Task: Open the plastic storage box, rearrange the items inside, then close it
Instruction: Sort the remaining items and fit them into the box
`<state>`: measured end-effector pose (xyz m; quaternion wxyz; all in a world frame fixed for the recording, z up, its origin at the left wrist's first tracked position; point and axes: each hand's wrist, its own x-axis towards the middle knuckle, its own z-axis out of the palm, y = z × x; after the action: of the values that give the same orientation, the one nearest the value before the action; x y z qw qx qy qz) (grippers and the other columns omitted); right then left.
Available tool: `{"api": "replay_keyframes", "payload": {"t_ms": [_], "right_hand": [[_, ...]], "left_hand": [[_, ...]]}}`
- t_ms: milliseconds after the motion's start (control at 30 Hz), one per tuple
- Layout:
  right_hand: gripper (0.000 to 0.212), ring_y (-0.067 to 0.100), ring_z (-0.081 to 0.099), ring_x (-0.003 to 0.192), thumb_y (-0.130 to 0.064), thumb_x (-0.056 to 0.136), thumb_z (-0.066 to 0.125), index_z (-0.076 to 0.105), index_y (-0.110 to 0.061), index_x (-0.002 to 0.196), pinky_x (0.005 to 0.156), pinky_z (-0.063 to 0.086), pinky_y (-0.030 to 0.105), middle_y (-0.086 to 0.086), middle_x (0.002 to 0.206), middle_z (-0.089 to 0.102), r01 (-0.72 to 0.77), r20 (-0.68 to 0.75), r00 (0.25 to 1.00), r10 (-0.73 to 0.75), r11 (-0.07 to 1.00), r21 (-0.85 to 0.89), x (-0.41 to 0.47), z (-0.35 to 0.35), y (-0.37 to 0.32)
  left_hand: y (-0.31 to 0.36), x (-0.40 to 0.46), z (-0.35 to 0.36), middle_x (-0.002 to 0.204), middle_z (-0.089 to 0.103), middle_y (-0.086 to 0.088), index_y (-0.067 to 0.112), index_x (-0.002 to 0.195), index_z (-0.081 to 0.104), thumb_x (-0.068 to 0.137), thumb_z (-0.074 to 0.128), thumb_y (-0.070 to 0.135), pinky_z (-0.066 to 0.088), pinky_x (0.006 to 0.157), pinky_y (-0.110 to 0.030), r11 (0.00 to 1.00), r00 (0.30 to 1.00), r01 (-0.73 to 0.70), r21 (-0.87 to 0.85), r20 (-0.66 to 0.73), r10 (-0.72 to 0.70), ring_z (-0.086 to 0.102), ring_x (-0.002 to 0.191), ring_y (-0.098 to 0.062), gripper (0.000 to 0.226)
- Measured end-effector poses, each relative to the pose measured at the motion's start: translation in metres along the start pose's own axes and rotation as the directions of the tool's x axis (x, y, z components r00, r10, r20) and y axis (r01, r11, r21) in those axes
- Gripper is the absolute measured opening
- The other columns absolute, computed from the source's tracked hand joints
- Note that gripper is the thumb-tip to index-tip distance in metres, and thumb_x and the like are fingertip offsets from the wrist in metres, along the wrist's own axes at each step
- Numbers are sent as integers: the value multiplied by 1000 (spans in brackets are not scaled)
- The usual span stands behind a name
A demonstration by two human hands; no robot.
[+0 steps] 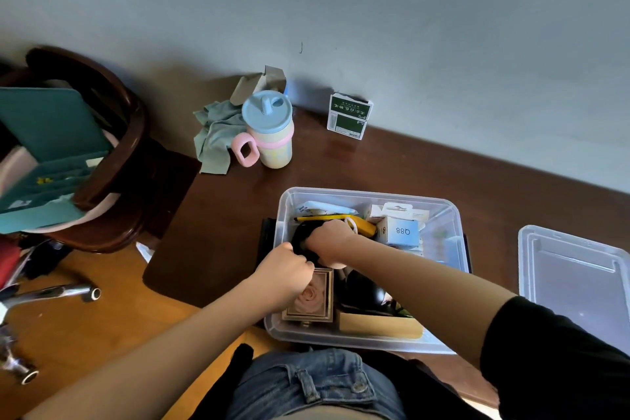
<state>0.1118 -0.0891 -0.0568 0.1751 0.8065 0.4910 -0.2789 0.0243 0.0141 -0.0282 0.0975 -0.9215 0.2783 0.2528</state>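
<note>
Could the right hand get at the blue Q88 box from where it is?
Probably yes. The Q88 box sits uncovered on top, just right of the right hand, but that hand is gripping a black item it must release first.

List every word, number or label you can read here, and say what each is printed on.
"Q88": on the small pale blue box inside the clear storage box, seen upside down.
Green and white carton by the wall: printed characters and a barcode, too small to read.
White packets at the back of the storage box: print too blurred to read.
Nothing else legible.
</note>
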Motion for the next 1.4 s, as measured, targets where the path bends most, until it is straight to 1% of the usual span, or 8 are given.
{"api": "replay_keyframes", "payload": {"t_ms": [200,333,500,667,833,1000,1133,1400], "right_hand": [[32,28,58,105,-23,94,51,57,-19,124,74,43,29,7,116,62,-58,-7,998,66,912,405,-4,-4,23],[36,29,56,109,-26,95,50,55,-16,129,81,43,31,9,122,60,-74,15,997,75,885,461,-9,-5,24],[33,29,50,119,-18,98,44,58,-1,123,101,38,40,14,127,58,19,124,987,-106,829,558,-27,-12,23],[28,14,62,103,-17,99,44,60,-16,122,88,43,21,-4,122,63,14,-109,987,122,601,799,-72,-13,42],[21,13,67,87,-13,97,48,66,-15,107,81,54,25,-2,106,68,11,-143,914,379,330,944,-127,13,63],[21,8,60,92,-19,97,49,66,-18,110,80,45,21,-4,109,68,-199,-48,859,510,419,886,-159,55,67],[21,9,61,84,-25,98,46,64,-16,105,73,47,24,-2,101,68,-270,-33,819,572,435,859,-160,69,59],[33,16,61,79,-37,98,45,66,-12,96,70,47,28,0,89,66,-327,-13,793,609,444,834,-166,72,60]], "left_hand": [[-2,0,6,107,60,-14,-1,123,46,93,36,4,33,88,-36,998,1000,-15,62,-19,16,57,96,-33,32],[1,6,4,120,59,-13,1,132,43,95,38,10,31,95,-36,999,1000,22,34,14,-23,55,109,-31,38],[-1,9,-1,117,60,-10,7,129,48,96,36,9,33,90,-35,1000,1000,18,0,4,-18,56,107,-29,36],[-1,9,-5,102,57,-6,13,103,62,92,40,9,32,78,-32,988,997,64,-144,-29,-69,54,90,-25,25],[4,14,-4,110,53,-1,19,113,63,97,41,23,40,80,-32,936,985,123,-329,-77,-156,54,93,-21,27],[2,14,-4,129,50,-4,20,114,64,90,50,12,26,109,-42,945,915,195,-263,-297,-272,45,122,-25,29],[-7,4,-2,128,54,-20,11,92,72,65,73,-5,38,100,-61,868,748,295,-399,-468,-470,50,123,-38,32],[-15,21,-5,153,25,-13,6,114,64,77,50,-22,36,106,-34,765,790,81,-639,-427,-441,23,143,-28,48]]}}
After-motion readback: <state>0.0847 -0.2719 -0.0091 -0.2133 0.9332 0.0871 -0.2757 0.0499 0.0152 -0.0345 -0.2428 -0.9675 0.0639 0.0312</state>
